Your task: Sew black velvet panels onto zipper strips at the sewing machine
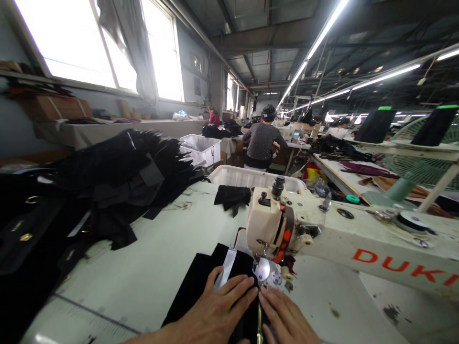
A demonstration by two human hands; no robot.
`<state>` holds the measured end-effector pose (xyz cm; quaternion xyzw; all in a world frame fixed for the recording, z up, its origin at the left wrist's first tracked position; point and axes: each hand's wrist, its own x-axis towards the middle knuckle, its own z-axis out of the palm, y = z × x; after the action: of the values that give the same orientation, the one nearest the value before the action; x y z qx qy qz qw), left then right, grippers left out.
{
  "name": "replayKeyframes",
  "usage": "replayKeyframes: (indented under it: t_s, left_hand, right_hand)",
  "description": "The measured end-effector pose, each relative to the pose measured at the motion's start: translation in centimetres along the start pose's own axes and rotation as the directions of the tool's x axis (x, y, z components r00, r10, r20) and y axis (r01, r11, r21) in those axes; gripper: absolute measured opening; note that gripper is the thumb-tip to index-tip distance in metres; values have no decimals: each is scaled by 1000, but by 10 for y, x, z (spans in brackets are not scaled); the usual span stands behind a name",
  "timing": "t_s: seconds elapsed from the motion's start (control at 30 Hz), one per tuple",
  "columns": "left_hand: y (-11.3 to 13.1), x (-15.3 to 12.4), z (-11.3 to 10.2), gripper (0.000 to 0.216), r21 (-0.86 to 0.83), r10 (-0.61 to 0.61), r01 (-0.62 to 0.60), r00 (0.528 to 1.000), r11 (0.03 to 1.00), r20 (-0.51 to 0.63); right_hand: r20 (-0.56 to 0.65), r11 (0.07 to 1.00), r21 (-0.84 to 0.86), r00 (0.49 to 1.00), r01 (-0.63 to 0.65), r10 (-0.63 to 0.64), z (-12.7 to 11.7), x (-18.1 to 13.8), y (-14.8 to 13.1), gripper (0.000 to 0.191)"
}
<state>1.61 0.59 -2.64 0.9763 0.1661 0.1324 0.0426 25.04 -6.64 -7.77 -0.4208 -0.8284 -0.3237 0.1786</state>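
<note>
Presses soft, matte black cloth (201, 282) flat on the smooth pale desk (161, 248) with left hand (211, 313) and right hand (287, 317), fingers (240, 286) stretched straight, gripping nothing. Lies under the head of a cream, chipped machine (279, 224), a glossy grey strip (226, 267) along its fold. Behind, ragged black heap (122, 177).

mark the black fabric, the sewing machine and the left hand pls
black fabric (193, 286), head view, bare part left of the hand
sewing machine (267, 224), head view, cream front of its head
left hand (215, 313), head view, back of the hand, flat on the fabric
</note>
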Motion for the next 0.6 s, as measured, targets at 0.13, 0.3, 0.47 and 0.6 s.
replayKeyframes:
  t_s: [0.13, 0.3, 0.47, 0.6]
  left_hand:
    - [-6, -2, 13, 68, 45, 24, -23, 999, 999, -32]
    - [-6, -1, 9, 69, 54, 24, -23, 1000, 998, -4]
    - [-7, -1, 11, 70, 34, 22, -23, 1000, 999, 14]
    - [-6, -1, 9, 68, 40, 24, -24, 1000, 999, -2]
  right_hand:
    - [-4, 997, -46, 998, 69, -69, 1, 0, 2, 33]
    - [-19, 999, -23, 999, 47, -47, 3, 1, 3, 33]
    - [-28, 999, -27, 999, 41, -41, 6, 1, 3, 34]
    - [-33, 998, -30, 998, 55, -56, 6, 0, 2, 34]
